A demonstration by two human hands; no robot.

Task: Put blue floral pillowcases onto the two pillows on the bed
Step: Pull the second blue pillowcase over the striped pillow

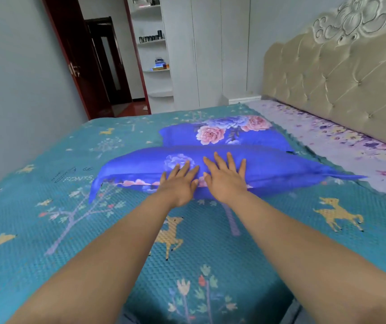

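Pillows in blue floral pillowcases — 2 of them — lie on the teal bedspread (210, 258) near the middle of the bed. Near pillow (280, 167) lies crosswise, its cover corners trailing out left and right. Far pillow (229, 134) sits just behind it, touching or nearly so, pink and lilac peonies facing up.

Left hand (179, 183) and right hand (225, 177) rest side by side on the near pillow's front edge, palms down. Fingers of both are straight and slightly spread, pressing flat on the fabric; neither grips anything. Both bare forearms reach in from the bottom of the view.

Surroundings: a lilac floral sheet (350, 146) shows beyond the bedspread's right edge, against a tufted beige headboard (341, 90). White wardrobe (210, 50) with open corner shelves (154, 40) stands behind the bed — small items on the shelves, too small to identify. Dark red door (75, 54) stands open at the left.
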